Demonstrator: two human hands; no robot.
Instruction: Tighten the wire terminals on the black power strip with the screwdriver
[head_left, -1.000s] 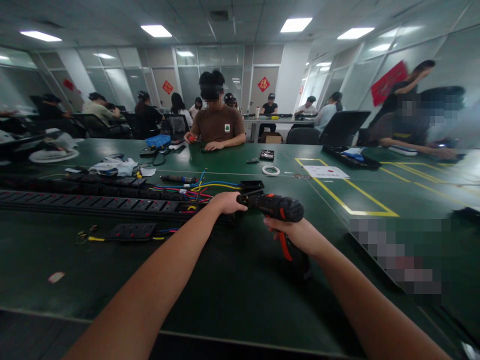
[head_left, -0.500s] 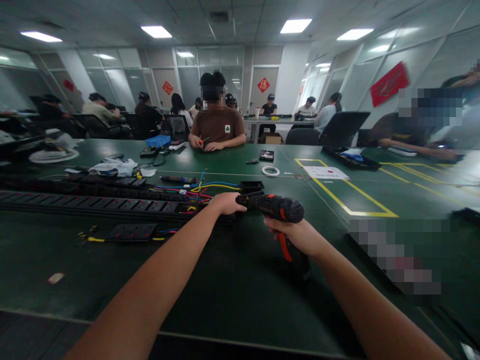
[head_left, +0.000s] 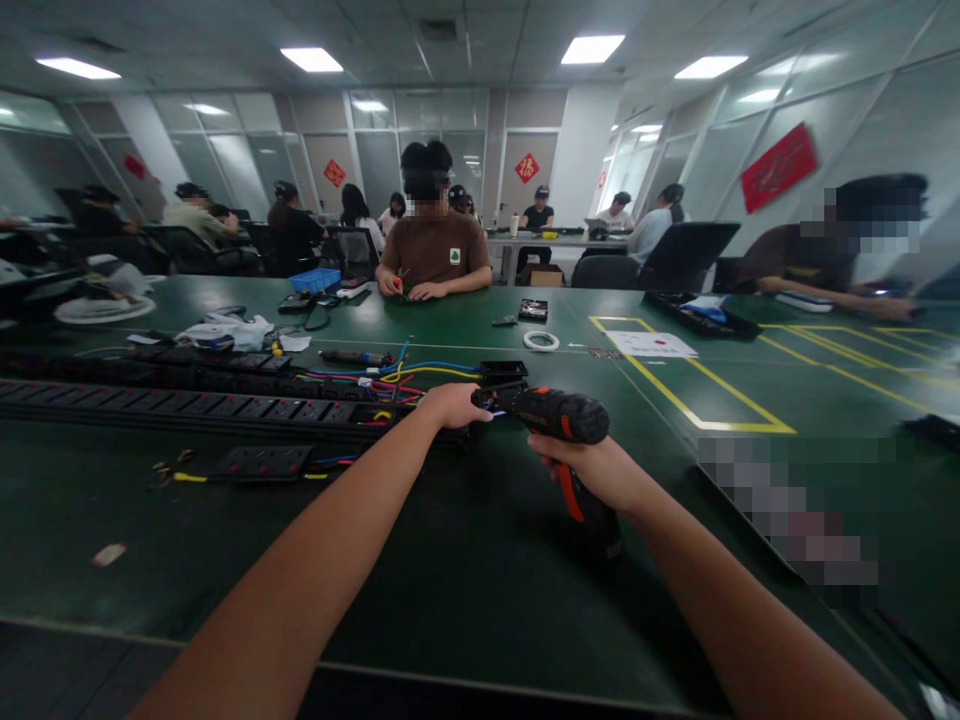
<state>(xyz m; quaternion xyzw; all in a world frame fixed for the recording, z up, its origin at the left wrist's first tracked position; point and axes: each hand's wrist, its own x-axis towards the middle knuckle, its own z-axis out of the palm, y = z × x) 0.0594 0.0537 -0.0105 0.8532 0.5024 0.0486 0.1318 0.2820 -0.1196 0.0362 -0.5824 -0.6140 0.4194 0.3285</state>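
Observation:
In my right hand is a black and orange cordless drill, gripped by its handle with its nose pointing left. The nose meets the right end of a long black power strip with a row of sockets. My left hand is closed around that end, close to the drill's tip. A small bluish-white glow shows between the thumb and the nose. The bit and whatever it touches are hidden. Coloured wires lie just behind my left hand, beside a small black open box.
A short socket block with wire ends lies in front of the strip. Behind are a black and blue tool, a white tape roll and a paper sheet. A co-worker in brown sits across the green table.
A bluish-white glow has appeared at the drill's nose, by my left thumb. Both hands and the drill have stayed almost in place. The person at the far right has shifted their head.

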